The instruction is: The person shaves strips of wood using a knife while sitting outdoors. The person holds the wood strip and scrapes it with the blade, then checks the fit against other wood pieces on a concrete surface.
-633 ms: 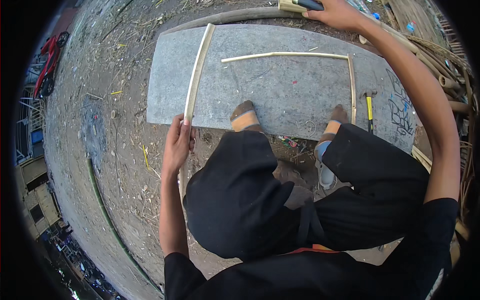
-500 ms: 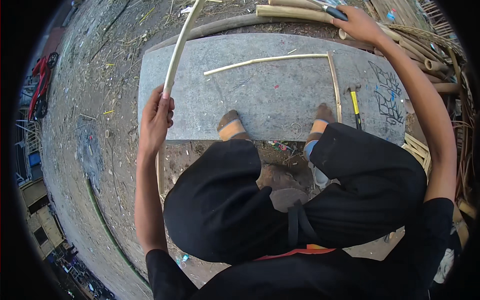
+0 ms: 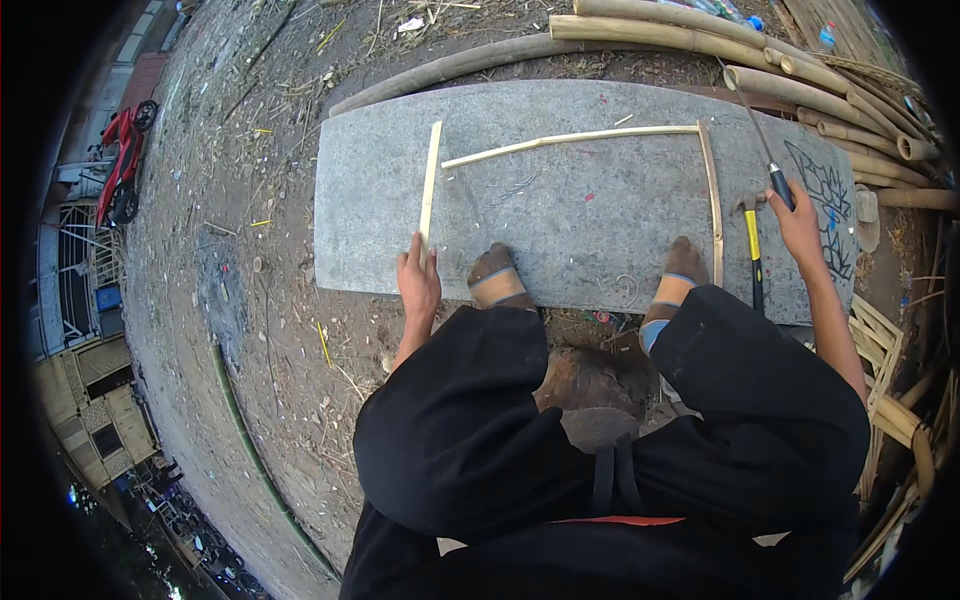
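My left hand [image 3: 418, 278] grips the near end of a pale bamboo strip [image 3: 430, 185], which lies along the left part of a grey slab [image 3: 375, 230]. Its far end comes close to the left end of a longer, slightly bent strip [image 3: 570, 137]. That bent strip meets another strip [image 3: 711, 190] at a corner on the right. In my right hand [image 3: 800, 225] is the black handle of what looks like a long, narrow-bladed knife [image 3: 752, 120], its tip pointing away over the bamboo poles. Beside that hand, a hammer [image 3: 754, 245] with a yellow and black handle rests on the slab.
Bamboo poles [image 3: 650, 32] are piled beyond the slab and along the right. My feet [image 3: 500, 280] rest on the slab's near edge. Split bamboo pieces [image 3: 875, 350] lie at the right. A red motorcycle [image 3: 122, 165] stands far left, and a green pole [image 3: 245, 430] lies on the littered ground.
My left hand has lowered the raised bamboo strip onto the slab. My right hand has brought the knife back from the far poles to beside the hammer.
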`<state>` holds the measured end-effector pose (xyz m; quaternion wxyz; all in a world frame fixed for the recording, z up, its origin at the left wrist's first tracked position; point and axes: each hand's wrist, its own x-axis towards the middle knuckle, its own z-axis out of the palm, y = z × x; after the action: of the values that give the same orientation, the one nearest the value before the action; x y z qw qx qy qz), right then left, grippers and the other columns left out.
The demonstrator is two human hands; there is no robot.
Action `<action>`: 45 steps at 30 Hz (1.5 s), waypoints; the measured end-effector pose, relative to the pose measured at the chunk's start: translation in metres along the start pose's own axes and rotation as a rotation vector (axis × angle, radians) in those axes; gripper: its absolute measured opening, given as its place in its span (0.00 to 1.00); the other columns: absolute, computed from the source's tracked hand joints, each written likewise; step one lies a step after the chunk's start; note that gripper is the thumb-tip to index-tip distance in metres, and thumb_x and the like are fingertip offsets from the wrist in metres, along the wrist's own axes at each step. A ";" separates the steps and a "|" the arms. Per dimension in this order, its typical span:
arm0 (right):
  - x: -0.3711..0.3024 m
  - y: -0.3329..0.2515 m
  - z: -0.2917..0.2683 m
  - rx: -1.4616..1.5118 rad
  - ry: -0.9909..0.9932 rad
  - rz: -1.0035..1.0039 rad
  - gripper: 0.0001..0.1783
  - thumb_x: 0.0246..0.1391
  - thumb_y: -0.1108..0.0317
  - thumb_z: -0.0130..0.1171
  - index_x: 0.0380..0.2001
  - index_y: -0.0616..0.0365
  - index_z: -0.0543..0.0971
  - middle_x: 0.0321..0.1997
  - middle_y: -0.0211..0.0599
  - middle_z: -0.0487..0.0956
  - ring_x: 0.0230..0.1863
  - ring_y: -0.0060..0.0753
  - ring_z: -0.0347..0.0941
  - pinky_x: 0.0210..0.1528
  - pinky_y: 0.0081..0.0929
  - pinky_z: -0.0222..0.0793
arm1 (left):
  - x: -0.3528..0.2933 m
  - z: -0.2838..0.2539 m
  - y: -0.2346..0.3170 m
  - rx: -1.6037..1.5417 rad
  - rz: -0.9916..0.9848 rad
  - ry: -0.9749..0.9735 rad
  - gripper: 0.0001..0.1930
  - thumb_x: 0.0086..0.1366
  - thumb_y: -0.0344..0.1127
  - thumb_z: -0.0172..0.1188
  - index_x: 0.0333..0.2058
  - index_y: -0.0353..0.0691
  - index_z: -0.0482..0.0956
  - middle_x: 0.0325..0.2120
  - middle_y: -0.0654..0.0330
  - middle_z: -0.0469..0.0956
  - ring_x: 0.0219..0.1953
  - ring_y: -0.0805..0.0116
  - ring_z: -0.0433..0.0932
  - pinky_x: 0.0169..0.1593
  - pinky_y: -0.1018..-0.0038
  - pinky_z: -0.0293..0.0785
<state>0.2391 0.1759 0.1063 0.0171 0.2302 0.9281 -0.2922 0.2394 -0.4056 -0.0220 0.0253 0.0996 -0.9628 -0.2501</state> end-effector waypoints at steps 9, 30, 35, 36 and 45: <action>-0.024 0.015 0.028 0.129 0.010 -0.080 0.19 0.56 0.57 0.60 0.41 0.64 0.76 0.25 0.40 0.73 0.28 0.32 0.67 0.35 0.33 0.64 | -0.058 0.032 -0.019 0.004 0.029 0.051 0.25 0.64 0.31 0.60 0.60 0.51 0.73 0.32 0.52 0.70 0.32 0.54 0.72 0.38 0.62 0.71; -0.028 0.044 0.050 0.229 -0.048 0.126 0.21 0.57 0.55 0.60 0.45 0.62 0.78 0.25 0.32 0.73 0.29 0.25 0.66 0.35 0.27 0.62 | -0.075 0.051 -0.039 0.061 0.128 -0.049 0.27 0.62 0.31 0.60 0.61 0.53 0.71 0.35 0.54 0.74 0.34 0.54 0.77 0.37 0.62 0.75; -0.028 0.049 0.050 0.240 -0.086 0.129 0.18 0.58 0.57 0.59 0.42 0.61 0.77 0.22 0.26 0.66 0.25 0.21 0.59 0.30 0.26 0.56 | -0.079 0.052 -0.029 0.070 0.100 -0.057 0.28 0.62 0.31 0.60 0.62 0.53 0.71 0.34 0.56 0.73 0.34 0.55 0.77 0.37 0.62 0.75; -0.027 0.051 0.052 0.250 -0.083 0.125 0.18 0.58 0.57 0.59 0.41 0.61 0.77 0.21 0.25 0.65 0.24 0.20 0.58 0.29 0.26 0.55 | -0.079 0.051 -0.028 0.083 0.094 -0.053 0.28 0.62 0.31 0.60 0.62 0.53 0.71 0.34 0.56 0.73 0.34 0.55 0.77 0.37 0.62 0.75; -0.033 0.044 0.056 0.270 -0.115 0.142 0.16 0.58 0.57 0.59 0.37 0.61 0.76 0.23 0.25 0.67 0.26 0.20 0.60 0.30 0.25 0.55 | -0.073 0.044 -0.026 0.017 0.117 -0.252 0.29 0.64 0.29 0.58 0.64 0.52 0.68 0.30 0.54 0.70 0.30 0.54 0.75 0.35 0.62 0.73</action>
<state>0.2819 0.1634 0.0412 0.0599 0.2783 0.8592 -0.4252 0.3113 -0.3916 -0.0728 -0.0822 0.0113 -0.9645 -0.2507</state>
